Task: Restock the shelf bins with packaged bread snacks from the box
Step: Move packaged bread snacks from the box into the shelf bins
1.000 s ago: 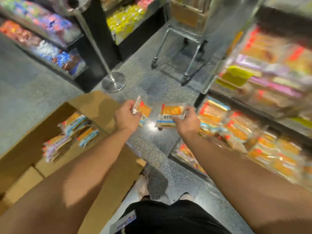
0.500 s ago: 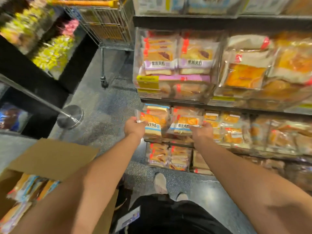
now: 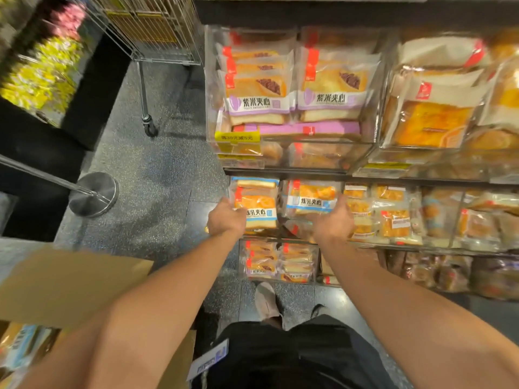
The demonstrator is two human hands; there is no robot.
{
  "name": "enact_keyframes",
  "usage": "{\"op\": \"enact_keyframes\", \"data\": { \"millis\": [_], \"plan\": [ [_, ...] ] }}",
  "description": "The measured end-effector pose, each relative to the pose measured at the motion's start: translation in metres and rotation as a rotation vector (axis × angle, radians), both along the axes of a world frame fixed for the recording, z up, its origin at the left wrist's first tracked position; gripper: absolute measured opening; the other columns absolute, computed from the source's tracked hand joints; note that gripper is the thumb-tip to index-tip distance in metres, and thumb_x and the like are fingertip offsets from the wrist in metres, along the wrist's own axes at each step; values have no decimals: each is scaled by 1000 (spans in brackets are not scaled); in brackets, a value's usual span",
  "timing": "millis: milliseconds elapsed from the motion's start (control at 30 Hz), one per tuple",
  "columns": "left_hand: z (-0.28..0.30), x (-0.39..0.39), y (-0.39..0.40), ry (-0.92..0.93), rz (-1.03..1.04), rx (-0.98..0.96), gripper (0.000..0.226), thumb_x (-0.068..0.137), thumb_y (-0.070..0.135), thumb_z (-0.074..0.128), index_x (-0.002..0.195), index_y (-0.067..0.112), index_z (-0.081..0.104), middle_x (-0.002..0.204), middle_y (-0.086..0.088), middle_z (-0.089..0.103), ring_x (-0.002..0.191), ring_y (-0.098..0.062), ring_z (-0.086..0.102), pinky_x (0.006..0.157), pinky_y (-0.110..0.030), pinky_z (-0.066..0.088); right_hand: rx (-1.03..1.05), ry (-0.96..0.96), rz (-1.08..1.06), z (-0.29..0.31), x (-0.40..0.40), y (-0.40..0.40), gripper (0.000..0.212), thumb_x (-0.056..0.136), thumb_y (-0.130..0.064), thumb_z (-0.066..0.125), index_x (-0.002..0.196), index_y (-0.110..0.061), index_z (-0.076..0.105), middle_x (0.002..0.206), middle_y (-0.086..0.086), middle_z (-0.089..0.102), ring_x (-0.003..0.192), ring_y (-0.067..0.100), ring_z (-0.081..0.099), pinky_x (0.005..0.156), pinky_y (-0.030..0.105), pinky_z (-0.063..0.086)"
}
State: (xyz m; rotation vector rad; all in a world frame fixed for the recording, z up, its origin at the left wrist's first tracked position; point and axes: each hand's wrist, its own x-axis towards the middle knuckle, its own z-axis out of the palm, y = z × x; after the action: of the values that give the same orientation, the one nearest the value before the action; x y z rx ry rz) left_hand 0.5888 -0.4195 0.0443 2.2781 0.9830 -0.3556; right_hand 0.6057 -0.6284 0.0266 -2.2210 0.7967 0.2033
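The left hand [image 3: 226, 217] grips a clear-wrapped bread packet with a blue-and-white band [image 3: 257, 204], its fingers curled round the packet's left edge; the band reads 炼乳夹心 with small unreadable print under it. The right hand [image 3: 332, 220] grips a second blue-banded packet of the same kind [image 3: 310, 197], fingers hidden behind its lower right corner; its band also reads 炼乳夹心. Both packets are held upright, side by side and just apart, at the mouth of the clear plastic middle-shelf bin [image 3: 283, 234], in front of more packets of the same sort.

Just right of the right hand, the neighbouring bin holds small orange bread packets with white labels [image 3: 390, 217], whose print is too small to read. On the shelf above, a clear bin carries purple-banded bread packets [image 3: 331, 88] marked 紫米夹心, and a yellow price tag [image 3: 237, 138] on its front edge reads 满39元减5元. Below the hands, a low clear bin [image 3: 278, 262] holds more packets with red corner marks.

At lower left stands an open brown cardboard box [image 3: 70, 284], one flap raised, with blue-banded packets [image 3: 19, 346] showing inside. Speckled grey floor [image 3: 157, 192] lies open between the box and the shelves. A chrome post base [image 3: 94, 193] stands to the left, and a wire trolley [image 3: 157, 29] is parked beyond it near the shelf end.
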Motion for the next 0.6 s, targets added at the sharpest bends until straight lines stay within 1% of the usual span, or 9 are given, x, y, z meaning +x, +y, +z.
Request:
{"op": "enact_keyframes", "data": {
  "millis": [67,167,233,300,367,433,500,533,600],
  "plan": [
    [0,0,0,26,-34,55,28,89,41,66,106,20,60,97,-6,68,84,-28,64,69,-33,54,-129,25,114,-7,-4,-1,88,73,-28,89,147,-24,42,133,4,60,123,31,52,99,39,52],
    [1,3,-2,25,-42,79,27,90,39,67,105,18,59,96,-6,67,78,-23,55,59,-29,45,-233,42,192,-9,5,-3,74,81,-26,82,144,-27,44,130,3,62,123,30,49,91,39,52],
    [1,1,-2,27,-26,63,29,91,37,68,108,16,59,94,-5,65,76,-22,53,51,-28,37,-208,-1,179,-12,14,-3,65,83,-25,80,141,-23,50,129,6,62,119,30,53,94,39,52],
    [-1,-2,-2,10,-14,18,35,90,35,70,115,15,57,99,-5,65,78,-23,55,56,-29,42,-84,-70,101,-14,23,-2,54,83,-29,81,131,-20,58,127,8,59,112,28,59,95,35,52],
    [0,-5,0,-24,-19,-27,46,88,30,73,127,17,52,108,-9,66,86,-27,60,67,-30,45,-38,-119,129,-13,28,2,45,84,-32,79,124,-18,64,127,8,55,109,24,59,96,32,49],
    [0,-9,3,-41,-24,-65,59,87,25,76,137,19,44,114,-9,66,99,-31,63,71,-30,45,-170,-190,262,-12,23,6,35,88,-32,74,120,-19,68,126,7,54,111,24,53,96,34,47],
    [-1,-12,5,-36,-27,-77,64,87,21,76,141,21,40,114,-9,67,100,-31,65,73,-31,49,-342,-286,443,-15,11,9,25,90,-25,67,115,-23,72,125,5,59,114,27,50,96,37,47],
    [-3,-12,7,-30,-23,-78,64,87,20,75,141,22,40,112,-9,67,96,-30,65,73,-33,52,-388,-298,582,-19,4,9,30,89,-21,65,118,-25,71,129,4,60,117,28,49,99,41,46],
    [-8,-10,8,-22,0,-87,60,89,17,72,140,24,41,104,-6,66,85,-26,61,69,-35,54,-400,-197,826,-30,-4,9,50,88,-22,61,137,-30,58,147,0,51,134,27,41,107,50,41]
  ]
}}
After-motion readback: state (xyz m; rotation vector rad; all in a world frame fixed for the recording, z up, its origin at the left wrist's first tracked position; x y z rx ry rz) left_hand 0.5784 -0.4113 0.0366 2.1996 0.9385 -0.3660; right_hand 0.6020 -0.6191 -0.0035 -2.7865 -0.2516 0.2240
